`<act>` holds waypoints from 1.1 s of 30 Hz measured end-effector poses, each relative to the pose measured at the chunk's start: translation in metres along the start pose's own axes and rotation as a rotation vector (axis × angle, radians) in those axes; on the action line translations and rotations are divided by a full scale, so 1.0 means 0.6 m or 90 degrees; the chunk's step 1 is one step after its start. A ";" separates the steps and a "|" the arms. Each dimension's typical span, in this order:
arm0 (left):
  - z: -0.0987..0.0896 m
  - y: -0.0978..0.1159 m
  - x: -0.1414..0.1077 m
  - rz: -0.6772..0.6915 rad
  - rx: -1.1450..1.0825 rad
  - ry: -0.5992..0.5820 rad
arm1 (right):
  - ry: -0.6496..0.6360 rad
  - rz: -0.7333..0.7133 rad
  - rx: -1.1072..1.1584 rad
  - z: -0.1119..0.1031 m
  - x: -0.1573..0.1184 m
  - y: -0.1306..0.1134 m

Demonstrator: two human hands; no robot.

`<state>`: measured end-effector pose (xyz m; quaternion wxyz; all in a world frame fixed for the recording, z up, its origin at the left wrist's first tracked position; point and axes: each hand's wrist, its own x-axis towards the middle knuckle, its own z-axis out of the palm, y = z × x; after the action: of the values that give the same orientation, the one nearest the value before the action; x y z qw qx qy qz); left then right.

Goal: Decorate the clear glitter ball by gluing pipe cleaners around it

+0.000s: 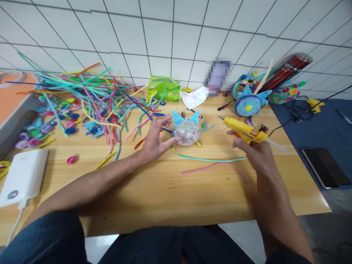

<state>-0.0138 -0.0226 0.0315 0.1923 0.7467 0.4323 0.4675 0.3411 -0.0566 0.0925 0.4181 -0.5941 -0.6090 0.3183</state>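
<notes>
A clear round plastic piece with two pointed light blue ears and short yellow feet stands on the wooden table. Beside it on the left is my left hand, thumb and fingers spread, the thumb tip at the piece's edge. To the right, my right hand is wrapped round the handle of a yellow glue gun, whose nozzle points left toward the piece. A teal pipe cleaner and a pink one lie in front of the piece.
Tangled pipe cleaners cover the back left. A green packet and white paper lie near the wall. Blue-eared crafts and a red thermos stand back right. A white power bank is far left, a phone far right.
</notes>
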 end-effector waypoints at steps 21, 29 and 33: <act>0.058 -0.017 -0.004 -0.223 -0.263 -0.061 | -0.075 0.033 0.114 0.017 -0.022 0.021; 0.066 -0.020 -0.001 -0.263 -0.246 -0.091 | -0.188 0.100 0.119 0.029 -0.016 0.043; 0.062 -0.022 -0.007 -0.257 -0.258 -0.085 | -0.201 0.115 0.128 0.030 -0.012 0.048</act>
<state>0.0113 -0.0143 0.0022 0.4550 0.6209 0.4563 0.4464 0.3378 -0.0591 0.0577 0.3446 -0.5444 -0.5763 0.5028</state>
